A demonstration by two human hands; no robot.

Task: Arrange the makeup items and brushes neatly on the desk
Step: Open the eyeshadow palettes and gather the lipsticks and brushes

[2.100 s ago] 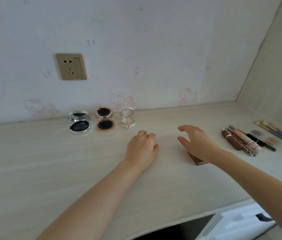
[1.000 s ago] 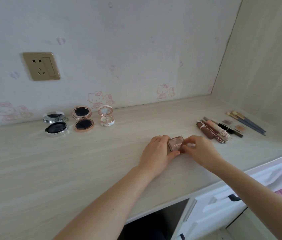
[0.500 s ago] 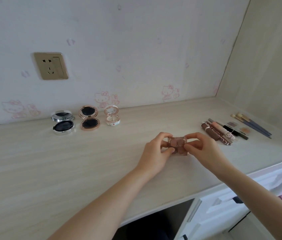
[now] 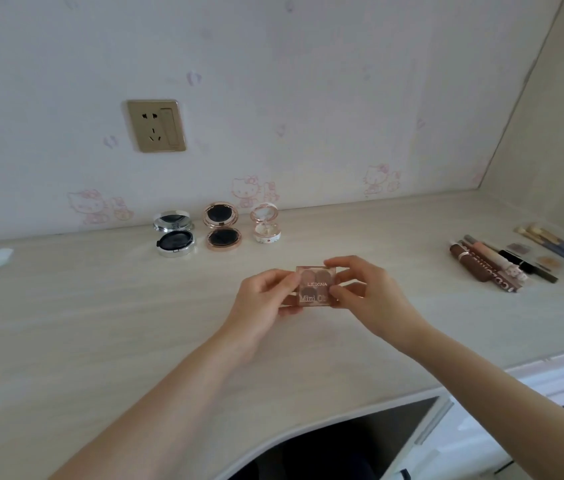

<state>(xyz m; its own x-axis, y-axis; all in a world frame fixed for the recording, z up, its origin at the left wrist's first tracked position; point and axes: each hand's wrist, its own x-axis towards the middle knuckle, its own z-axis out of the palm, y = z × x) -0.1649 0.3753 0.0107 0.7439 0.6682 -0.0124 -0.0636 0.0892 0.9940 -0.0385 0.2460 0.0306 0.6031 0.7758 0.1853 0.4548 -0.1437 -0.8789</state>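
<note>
Both hands hold a small pink eyeshadow palette [image 4: 314, 286] above the middle of the tabletop [image 4: 65, 323]: the left hand [image 4: 262, 299] and the right hand [image 4: 363, 292] each keep a grip clamped on one side. Three open compacts [image 4: 219, 230] line the back edge; brushes [image 4: 550, 244] lie at the right end.

two bare forearms, no sleeves or jewellery.

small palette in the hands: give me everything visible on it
The palette is a small square case with a clear lid, brownish-pink rounded pans showing through, and white lettering across the lid. It looks like plastic. The lid appears closed. It is held above the desk, its top face tilted toward the camera. The left hand pinches its left edge, the right hand its right edge and top corner. Nothing else touches it.
</note>
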